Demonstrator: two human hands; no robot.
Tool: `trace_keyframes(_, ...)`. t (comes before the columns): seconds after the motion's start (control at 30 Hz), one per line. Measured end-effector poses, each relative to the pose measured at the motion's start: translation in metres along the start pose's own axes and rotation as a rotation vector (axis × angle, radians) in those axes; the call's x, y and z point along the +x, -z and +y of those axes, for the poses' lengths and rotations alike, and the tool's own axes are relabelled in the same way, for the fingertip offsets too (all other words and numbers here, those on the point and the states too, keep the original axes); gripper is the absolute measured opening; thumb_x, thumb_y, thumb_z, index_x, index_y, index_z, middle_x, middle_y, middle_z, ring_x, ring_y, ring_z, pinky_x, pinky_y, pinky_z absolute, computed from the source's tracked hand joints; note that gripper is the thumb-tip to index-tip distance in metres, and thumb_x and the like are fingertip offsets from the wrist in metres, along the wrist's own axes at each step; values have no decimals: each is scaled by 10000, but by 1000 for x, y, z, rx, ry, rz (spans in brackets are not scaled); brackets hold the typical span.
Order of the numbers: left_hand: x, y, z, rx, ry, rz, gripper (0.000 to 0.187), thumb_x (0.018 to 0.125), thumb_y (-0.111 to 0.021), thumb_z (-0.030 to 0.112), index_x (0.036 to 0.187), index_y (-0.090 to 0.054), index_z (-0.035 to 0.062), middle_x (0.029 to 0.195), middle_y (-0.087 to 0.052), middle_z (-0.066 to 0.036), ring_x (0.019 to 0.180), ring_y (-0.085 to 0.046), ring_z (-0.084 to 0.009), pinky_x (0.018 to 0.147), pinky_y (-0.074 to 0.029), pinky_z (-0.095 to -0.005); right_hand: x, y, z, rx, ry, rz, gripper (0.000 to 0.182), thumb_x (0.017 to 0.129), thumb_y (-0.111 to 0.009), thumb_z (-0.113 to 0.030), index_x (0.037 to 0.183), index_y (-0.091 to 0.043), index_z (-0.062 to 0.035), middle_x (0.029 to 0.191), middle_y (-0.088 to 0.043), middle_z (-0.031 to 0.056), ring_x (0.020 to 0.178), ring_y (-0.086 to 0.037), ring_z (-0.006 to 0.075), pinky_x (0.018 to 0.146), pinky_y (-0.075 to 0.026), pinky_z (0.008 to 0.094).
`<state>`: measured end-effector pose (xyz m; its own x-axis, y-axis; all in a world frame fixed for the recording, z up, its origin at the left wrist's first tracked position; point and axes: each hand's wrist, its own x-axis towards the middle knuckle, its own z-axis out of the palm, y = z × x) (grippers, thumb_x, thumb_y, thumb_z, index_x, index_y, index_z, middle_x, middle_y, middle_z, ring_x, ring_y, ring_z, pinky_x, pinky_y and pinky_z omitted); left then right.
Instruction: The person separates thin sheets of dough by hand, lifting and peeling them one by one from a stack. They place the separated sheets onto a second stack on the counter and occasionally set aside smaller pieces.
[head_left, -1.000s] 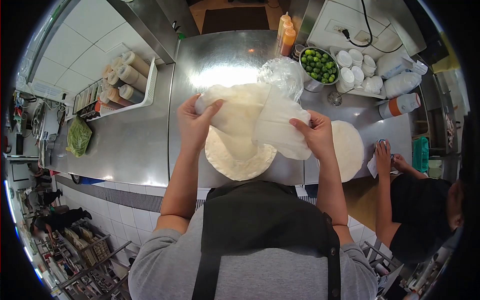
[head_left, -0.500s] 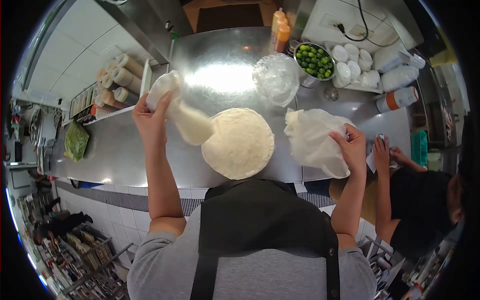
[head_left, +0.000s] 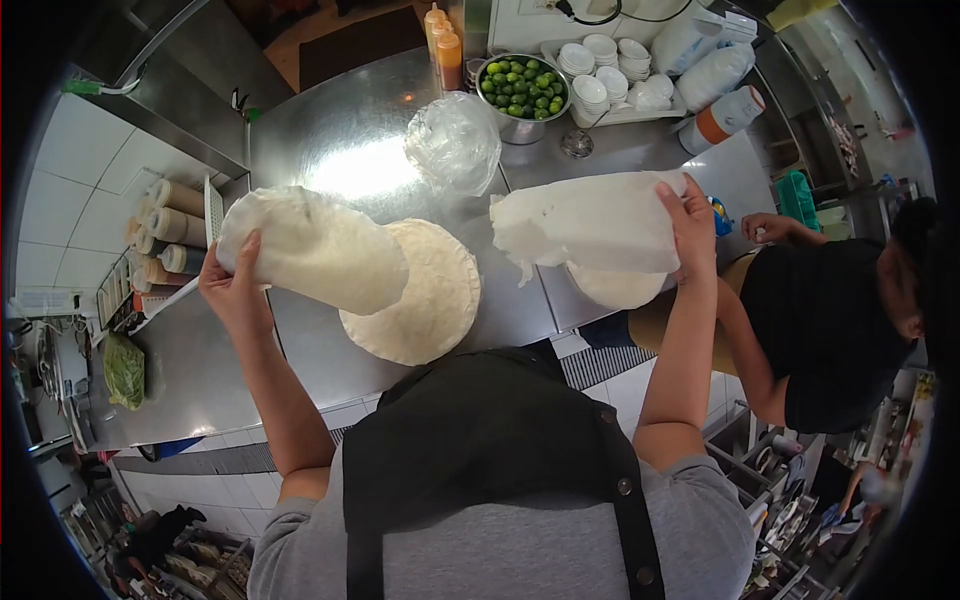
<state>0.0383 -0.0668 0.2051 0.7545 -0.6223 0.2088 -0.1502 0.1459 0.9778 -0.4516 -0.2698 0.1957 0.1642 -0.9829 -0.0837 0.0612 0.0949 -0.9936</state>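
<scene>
At the far left, a green bag (head_left: 124,370) lies on the steel counter (head_left: 510,310), left of the left fingers and nearer the person's side. Squeeze bottles (head_left: 178,225) lie in a white rack (head_left: 213,208), just beyond the left fingers and to their left. The left hand (head_left: 237,285) is closed in a pinch, thumb on top and fingers beneath, gripping the left end of a pale, floppy dough sheet (head_left: 310,250). That sheet stretches rightward from the fingers, and its far end overlaps a pale dough round (head_left: 430,310), which lies on the counter to the right of the left fingers.

Between the two hands and farther from the person than either, a crumpled clear plastic bag (head_left: 455,145) sits on the counter. Beyond it are sauce bottles (head_left: 450,60) and a metal bowl (head_left: 520,130) heaped with green limes (head_left: 520,85). A whitish, translucent sheet (head_left: 590,220) with a ragged left edge runs leftward from the right fingers, above a second dough round (head_left: 615,288) that it partly hides. The right hand (head_left: 695,230) pinches the sheet's right end between thumb and fingers. Beyond those fingers are white cups (head_left: 590,90) and an orange-banded container (head_left: 722,118). To their right are a co-worker's curled hand (head_left: 768,228) and a teal basket (head_left: 797,200).
</scene>
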Motion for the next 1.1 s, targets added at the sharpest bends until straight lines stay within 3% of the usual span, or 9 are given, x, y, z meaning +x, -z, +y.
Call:
trace_keyframes(0.1,-1,4,-3,17,9,24,240,834,-748,6,1060,-684,-41,971,-728,-101,833,-703,-151,769,-559,-268,-2,40,24,-25,2,111,222,948,-673,-137,1133,-617,-29,1000,-700,51,829,-662,104,717,-532,251)
trace_keyframes(0.2,-7,-4,-2,53,16,35,187,844,-747,19,1017,-696,-33,918,-723,-78,783,-679,-118,721,-536,-253,-1,104,109,-116,-46,254,250,942,-677,-156,1146,-617,-24,959,-688,47,818,-653,117,711,-534,269)
trace_keyframes(0.27,-9,-6,-5,45,20,21,184,845,-748,21,1015,-698,-30,917,-723,-77,783,-679,-116,720,-536,-253,-3,151,175,-530,-253,356,313,911,-692,-104,1201,-602,-27,969,-663,60,830,-640,135,736,-530,285)
trace_keyframes(0.37,-10,-12,-4,38,18,10,178,848,-746,25,1013,-699,-25,915,-724,-74,784,-678,-113,719,-533,-250,-21,139,193,-570,-100,443,423,872,-705,-36,1275,-579,-51,998,-635,58,820,-624,141,750,-518,287)
trace_keyframes(0.4,-11,-13,-3,42,15,5,176,850,-745,26,1013,-699,-24,914,-725,-71,784,-677,-111,720,-530,-247,-24,133,181,-562,-148,406,538,820,-683,62,1327,-556,-64,1163,-616,82,974,-634,179,858,-510,301)
trace_keyframes(0.53,-8,-16,-3,56,5,-2,175,851,-746,26,1013,-700,-23,917,-726,-65,785,-675,-107,725,-525,-242,-25,127,172,-423,-41,187,636,783,-608,102,1388,-530,-80,1310,-576,96,1191,-575,227,1023,-443,320)
trace_keyframes(0.6,-8,-19,-2,67,8,-5,176,851,-748,23,1014,-700,-21,919,-727,-64,788,-674,-105,732,-521,-240,-19,123,164,-520,-93,73,738,740,-526,120,1442,-496,-104,1427,-511,116,1366,-443,251,1146,-312,321)
trace_keyframes(0.83,-8,-25,-5,24,-11,-27,175,853,-745,18,1016,-698,-25,928,-729,-66,797,-674,-105,745,-519,-240,-3,32,82,-451,88,-101,806,730,-501,114,1495,-448,-133,1508,-439,104,1402,-404,244,1165,-270,313)
trace_keyframes(1.1,-8,-17,1,8,-34,5,198,844,-742,5,1030,-693,-40,944,-726,-88,812,-685,-122,762,-535,-257,-18,2,15,246,203,-77,853,754,-510,146,1557,-309,-61,1564,-365,83,1406,-396,216,1139,-322,314)
